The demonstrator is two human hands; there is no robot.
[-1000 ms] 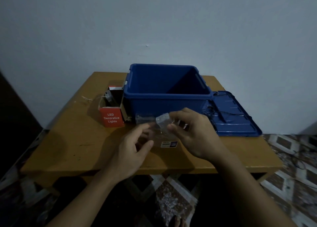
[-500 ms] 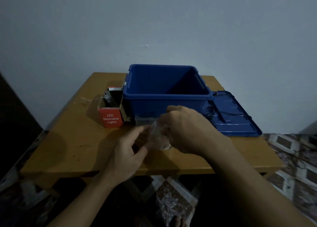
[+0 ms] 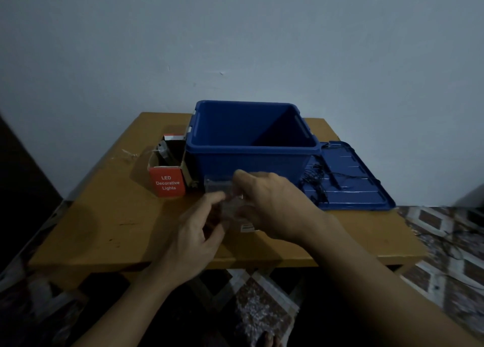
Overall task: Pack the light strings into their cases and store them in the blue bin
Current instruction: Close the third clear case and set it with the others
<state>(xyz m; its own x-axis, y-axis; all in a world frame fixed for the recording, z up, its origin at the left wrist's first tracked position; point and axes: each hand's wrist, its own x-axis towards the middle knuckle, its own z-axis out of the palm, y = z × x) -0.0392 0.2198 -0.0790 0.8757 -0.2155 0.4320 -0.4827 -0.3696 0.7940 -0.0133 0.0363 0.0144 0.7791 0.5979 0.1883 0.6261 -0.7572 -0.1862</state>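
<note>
Head view: pinching a clear case (image 3: 230, 205) between left hand (image 3: 193, 232) and right hand (image 3: 273, 205), close together over the table (image 3: 104, 215), in front of the blue bin (image 3: 251, 150). Probably working its flap: steady the body with the left, ease with the right, without crushing thin plastic. Cannot tell its contents. Note the light string (image 3: 314, 183) loose on the lid (image 3: 366, 192) beside the bin

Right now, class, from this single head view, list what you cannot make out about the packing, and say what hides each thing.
Head view only:
1. What is inside the clear case: blurred, and covered by the right hand and left hand gripping it.
2. The blue bin floor: hidden by its near wall and shadow.
3. The red box contents: too dark.
4. The case's label print: too small.
</note>
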